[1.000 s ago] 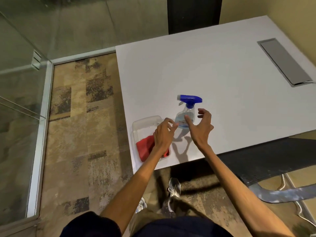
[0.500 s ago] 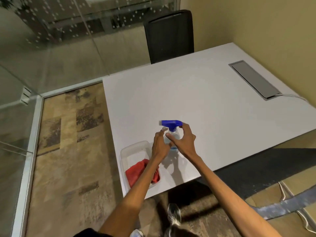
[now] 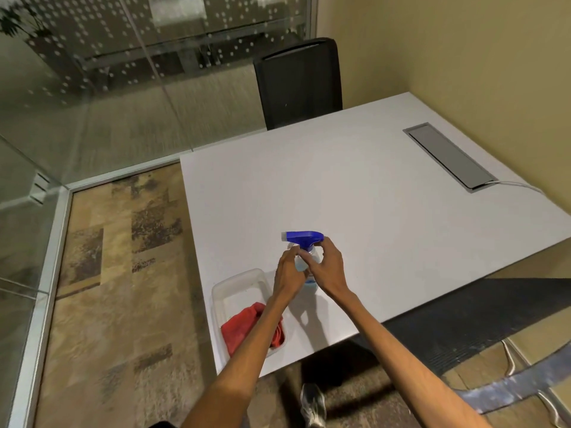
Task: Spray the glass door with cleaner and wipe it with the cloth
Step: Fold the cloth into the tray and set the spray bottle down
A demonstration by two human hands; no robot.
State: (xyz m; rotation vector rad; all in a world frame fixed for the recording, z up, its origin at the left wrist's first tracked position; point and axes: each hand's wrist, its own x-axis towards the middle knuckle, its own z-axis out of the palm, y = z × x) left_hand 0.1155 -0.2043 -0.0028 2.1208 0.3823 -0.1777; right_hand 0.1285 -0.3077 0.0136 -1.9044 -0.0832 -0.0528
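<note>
The task looks to be at its very start; the spray bottle stands upright on the white table, near the front edge, with its blue trigger head pointing left, and both hands are gathered round its clear body. The right hand curls about the neck and shoulder of the bottle from the right side, fingers bent and touching it, which reads as a grip forming; the left hand is pressed against the bottle's left side with fingertips near the neck, though whether it truly clasps or merely steadies I cannot tell. The bottle's base appears to rest on the table (not yet lifted, as far as can be seen). The red cloth lies bunched in the clear plastic tub just left of the bottle, partly hidden under the left forearm, untouched by either hand. The glass door and glass wall run along the left, well apart from the hands; no spray or wipe marks can be made out on them. So everything is left: lifting the bottle, spraying the glass, taking the cloth, wiping.
</note>
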